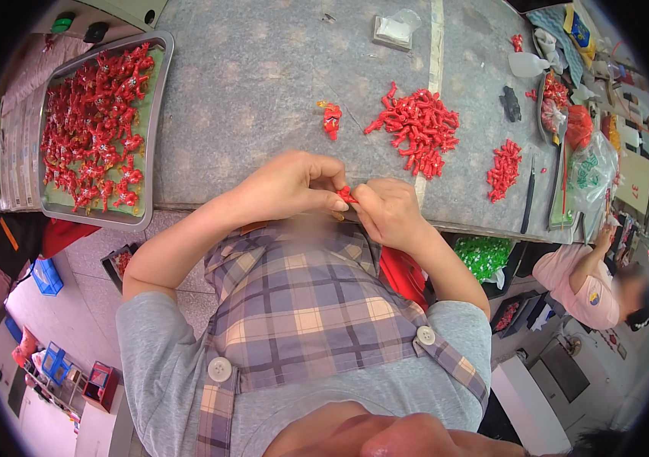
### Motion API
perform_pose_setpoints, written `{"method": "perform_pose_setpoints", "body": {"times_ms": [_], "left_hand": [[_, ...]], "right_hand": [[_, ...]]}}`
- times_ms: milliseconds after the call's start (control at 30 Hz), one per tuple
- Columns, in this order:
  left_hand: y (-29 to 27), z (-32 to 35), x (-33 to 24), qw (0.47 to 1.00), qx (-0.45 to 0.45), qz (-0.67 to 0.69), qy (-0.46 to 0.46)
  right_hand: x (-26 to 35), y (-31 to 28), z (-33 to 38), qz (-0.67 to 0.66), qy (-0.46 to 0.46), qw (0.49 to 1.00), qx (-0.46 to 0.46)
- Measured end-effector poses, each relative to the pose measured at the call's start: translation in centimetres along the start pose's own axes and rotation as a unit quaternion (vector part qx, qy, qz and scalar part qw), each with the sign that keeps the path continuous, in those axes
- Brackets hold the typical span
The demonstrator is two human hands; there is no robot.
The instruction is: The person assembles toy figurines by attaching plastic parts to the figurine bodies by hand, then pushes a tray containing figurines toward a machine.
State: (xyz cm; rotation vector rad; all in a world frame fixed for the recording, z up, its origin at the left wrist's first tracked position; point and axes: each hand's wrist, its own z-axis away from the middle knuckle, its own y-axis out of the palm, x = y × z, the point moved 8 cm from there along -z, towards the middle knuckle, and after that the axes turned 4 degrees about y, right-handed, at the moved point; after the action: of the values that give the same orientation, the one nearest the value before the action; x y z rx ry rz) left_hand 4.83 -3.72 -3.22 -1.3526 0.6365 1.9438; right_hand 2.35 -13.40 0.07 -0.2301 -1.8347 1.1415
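My left hand (294, 183) and my right hand (389, 207) meet at the table's near edge, fingers pinched from both sides on a small red plastic figure part (347, 195). Fingertips hide much of this part. Just beyond my hands lies a red figure piece with a yellow tip (330, 120). Further right is a loose heap of red limb-like plastic pieces (419, 129), with a smaller heap of red pieces (504, 172) beside it. On the far left, a metal tray (161, 114) with a green liner holds many red figures (96, 122).
A black-handled slim tool (528, 202) lies near the right edge. Beyond it are a white squeeze bottle (528, 65), a black lump (510, 103) and plastic bags (591, 171). A small white block (393, 33) sits at the back. Another person (583, 286) is at right.
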Motion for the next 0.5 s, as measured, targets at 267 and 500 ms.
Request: {"method": "perform_pose_setpoints", "body": {"times_ms": [267, 500], "left_hand": [[-0.06, -0.02, -0.10, 1.000, 0.002, -0.006, 0.005], [0.03, -0.03, 0.02, 1.000, 0.008, 0.007, -0.007]], "right_hand": [[0.12, -0.10, -0.13, -0.001, -0.002, 1.000, -0.001], [0.10, -0.08, -0.09, 0.000, -0.002, 1.000, 0.003]]}}
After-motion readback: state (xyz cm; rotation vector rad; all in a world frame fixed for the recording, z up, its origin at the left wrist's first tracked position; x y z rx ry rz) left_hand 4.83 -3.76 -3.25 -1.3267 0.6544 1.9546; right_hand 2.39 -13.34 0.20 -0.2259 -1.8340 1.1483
